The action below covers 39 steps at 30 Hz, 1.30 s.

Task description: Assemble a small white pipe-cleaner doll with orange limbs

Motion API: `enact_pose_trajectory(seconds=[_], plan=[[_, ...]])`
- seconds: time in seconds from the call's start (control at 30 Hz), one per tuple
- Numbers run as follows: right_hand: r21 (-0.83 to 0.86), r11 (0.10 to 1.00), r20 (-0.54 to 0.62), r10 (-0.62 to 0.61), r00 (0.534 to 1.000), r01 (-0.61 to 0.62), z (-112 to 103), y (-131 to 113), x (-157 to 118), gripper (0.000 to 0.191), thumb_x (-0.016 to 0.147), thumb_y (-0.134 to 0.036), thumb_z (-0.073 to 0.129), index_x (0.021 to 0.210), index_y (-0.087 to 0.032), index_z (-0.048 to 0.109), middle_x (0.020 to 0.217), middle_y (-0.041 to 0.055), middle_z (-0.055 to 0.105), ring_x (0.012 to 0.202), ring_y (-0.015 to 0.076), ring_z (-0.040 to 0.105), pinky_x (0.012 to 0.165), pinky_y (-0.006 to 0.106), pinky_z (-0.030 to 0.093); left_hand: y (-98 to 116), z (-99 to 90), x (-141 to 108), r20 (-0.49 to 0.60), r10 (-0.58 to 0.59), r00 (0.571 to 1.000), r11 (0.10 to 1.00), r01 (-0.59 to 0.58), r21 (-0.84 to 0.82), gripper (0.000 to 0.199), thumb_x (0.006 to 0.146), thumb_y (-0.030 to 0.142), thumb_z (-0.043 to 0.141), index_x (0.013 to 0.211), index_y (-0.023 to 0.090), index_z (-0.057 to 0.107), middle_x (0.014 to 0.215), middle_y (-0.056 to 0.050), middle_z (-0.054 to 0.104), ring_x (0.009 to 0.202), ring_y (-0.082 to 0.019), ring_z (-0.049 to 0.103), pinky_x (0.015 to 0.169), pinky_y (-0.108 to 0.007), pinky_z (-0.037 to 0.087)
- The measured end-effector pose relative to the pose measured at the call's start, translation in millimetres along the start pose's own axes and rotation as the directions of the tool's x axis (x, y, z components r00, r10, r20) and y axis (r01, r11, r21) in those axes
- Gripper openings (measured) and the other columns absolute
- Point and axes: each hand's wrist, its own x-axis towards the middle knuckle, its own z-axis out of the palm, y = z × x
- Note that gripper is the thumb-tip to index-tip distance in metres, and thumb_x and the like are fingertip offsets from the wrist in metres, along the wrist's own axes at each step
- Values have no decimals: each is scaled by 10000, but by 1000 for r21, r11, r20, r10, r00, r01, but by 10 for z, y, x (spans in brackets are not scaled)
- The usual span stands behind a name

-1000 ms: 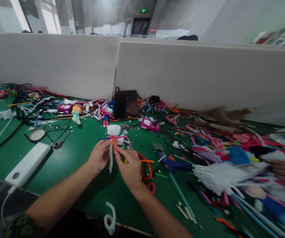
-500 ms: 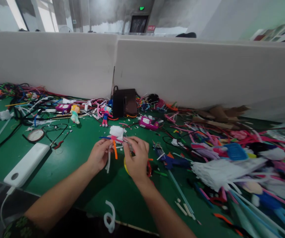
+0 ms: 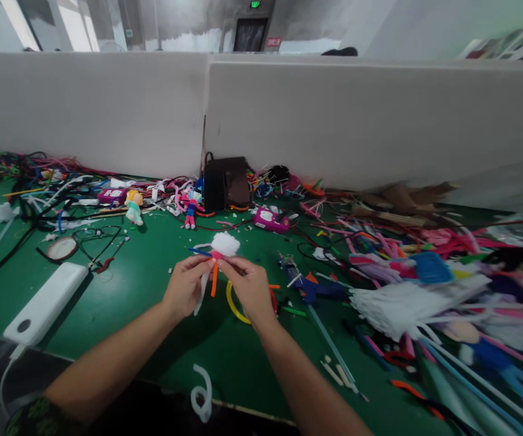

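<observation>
Between my two hands is a small pipe-cleaner figure (image 3: 225,244) with a fluffy white top and a pink middle. An orange strip (image 3: 214,280) hangs down from it, a blue strip sticks out to the left, and a white strip (image 3: 201,295) dangles under my left fingers. My left hand (image 3: 188,283) pinches the figure from the left, fingers closed. From the right my right hand (image 3: 248,284) pinches it too, thumb and fingers meeting at the pink part. A yellow ring (image 3: 234,307) lies on the table, partly behind my right hand.
A white power bank (image 3: 47,303) with a cable lies at left. A blue glue gun (image 3: 318,289) and a bundle of white pipe cleaners (image 3: 393,309) are on the right. Finished dolls (image 3: 134,208) and a brown bag (image 3: 229,181) stand near the partition (image 3: 334,121).
The figure has turned in my hands, its white top now tilting right. My right fingers have moved in closer to the pink part. The camera view has shifted slightly.
</observation>
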Motion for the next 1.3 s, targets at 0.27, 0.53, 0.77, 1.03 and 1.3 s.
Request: enact_pose_trajectory(seconds=[0.27,0.53,0.77,1.03,1.3], plan=[[-47,999,5,-6,1000,7,-6,-14,-2,167,695,-326,637,708,-193,737,739,33,735,717,212,668,651,296,514,-31,-28,15,10,17,1000,997,-18,76,331,427,286,866,647,113,689,595,-20,653,551,-94,567,581,-215,441],[35,996,46,83,995,-85,-31,46,64,226,667,-403,675,697,-189,742,672,30,713,692,202,645,675,312,498,-13,-36,22,27,14,1000,996,-17,92,308,450,279,855,657,119,693,602,-16,657,527,-76,548,522,-186,425],[-14,997,146,-77,986,80,-54,51,42,199,759,-348,608,828,-205,729,806,40,714,759,192,648,755,340,516,41,-30,42,41,-68,997,995,71,-66,300,437,218,859,612,123,634,525,25,604,416,-28,473,431,-142,378],[-365,784,26,-530,847,502,-16,155,-25,224,809,-275,611,1018,-241,683,949,60,668,900,204,611,814,354,498,30,-25,60,2,-32,999,989,32,-142,314,454,218,853,658,128,633,538,36,617,429,-35,510,452,-141,411],[-490,658,84,-617,782,572,5,185,-31,241,832,-265,590,1057,-236,669,949,65,669,899,211,604,801,362,486,-14,-29,55,-19,9,1000,990,-11,-137,290,482,217,837,671,132,633,599,15,650,499,-69,566,517,-181,441]])
